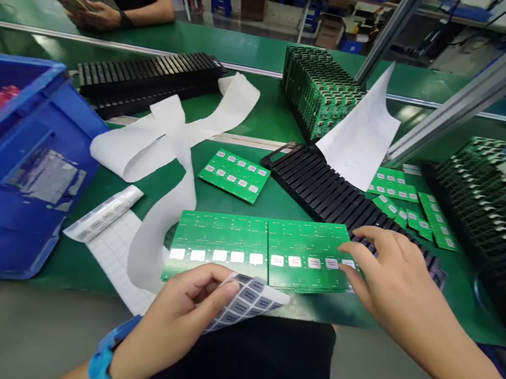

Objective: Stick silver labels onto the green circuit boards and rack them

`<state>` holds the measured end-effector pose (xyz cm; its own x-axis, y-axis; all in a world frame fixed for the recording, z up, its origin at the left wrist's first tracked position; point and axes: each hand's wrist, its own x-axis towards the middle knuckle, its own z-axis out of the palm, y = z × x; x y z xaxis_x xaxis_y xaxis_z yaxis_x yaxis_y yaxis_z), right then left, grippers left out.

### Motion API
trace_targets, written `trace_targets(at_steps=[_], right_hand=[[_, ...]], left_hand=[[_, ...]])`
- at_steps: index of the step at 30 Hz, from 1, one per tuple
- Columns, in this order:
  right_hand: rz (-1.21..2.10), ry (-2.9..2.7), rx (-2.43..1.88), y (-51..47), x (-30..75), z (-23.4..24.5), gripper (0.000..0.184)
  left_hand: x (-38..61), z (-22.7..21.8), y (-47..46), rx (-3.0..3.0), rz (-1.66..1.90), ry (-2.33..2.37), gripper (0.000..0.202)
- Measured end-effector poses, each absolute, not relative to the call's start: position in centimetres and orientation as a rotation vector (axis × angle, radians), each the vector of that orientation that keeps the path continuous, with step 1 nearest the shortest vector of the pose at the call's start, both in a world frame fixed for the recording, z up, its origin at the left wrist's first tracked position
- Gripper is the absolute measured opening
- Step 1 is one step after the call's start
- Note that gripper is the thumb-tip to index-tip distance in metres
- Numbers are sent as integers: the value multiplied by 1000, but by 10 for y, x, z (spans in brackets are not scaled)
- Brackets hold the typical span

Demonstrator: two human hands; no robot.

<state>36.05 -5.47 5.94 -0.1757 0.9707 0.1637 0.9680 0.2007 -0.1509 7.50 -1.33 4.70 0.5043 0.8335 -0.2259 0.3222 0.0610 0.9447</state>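
Between the thumb and fingers of my left hand (192, 309) is a curled sheet of printed labels (245, 302), held at the table's front edge. My right hand (383, 271) is over the right end of a green circuit board panel (306, 245). Its thumb and index finger are spread apart, with the tips at the last label in the row; whether they touch it I cannot tell. That panel carries a row of printed labels. Against its left side lies another green panel (220, 236) with a row of white rectangles.
Behind the panels lie a labelled board stack (234, 176), a black slotted rack (322, 185) and loose paper strip (173, 129). A blue bin (64, 176) stands left. Board-filled racks (321, 97) stand behind and right, near a metal post (477, 85). Across the bench, a person holds a phone (70, 2).
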Motion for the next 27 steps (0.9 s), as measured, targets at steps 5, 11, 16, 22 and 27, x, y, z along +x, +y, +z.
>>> trace_targets(at_steps=[5, 11, 16, 22, 27], right_hand=[[923, -1963, -1441, -41, 292, 70, 19], [1332, -1438, -1375, -30, 260, 63, 13], [1156, -1368, -1557, -13, 328, 65, 21], [1139, -1862, -2045, 13, 415, 58, 28], [1176, -1974, -2109, 19, 424, 55, 29]], left_hand=[[77, 49, -15, 1530, 482, 1057, 20], [68, 42, -18, 1732, 533, 1115, 27], [69, 40, -18, 1799, 436, 996, 22], [83, 50, -14, 1989, 84, 722, 19], [92, 45, -14, 2068, -9, 704, 22]])
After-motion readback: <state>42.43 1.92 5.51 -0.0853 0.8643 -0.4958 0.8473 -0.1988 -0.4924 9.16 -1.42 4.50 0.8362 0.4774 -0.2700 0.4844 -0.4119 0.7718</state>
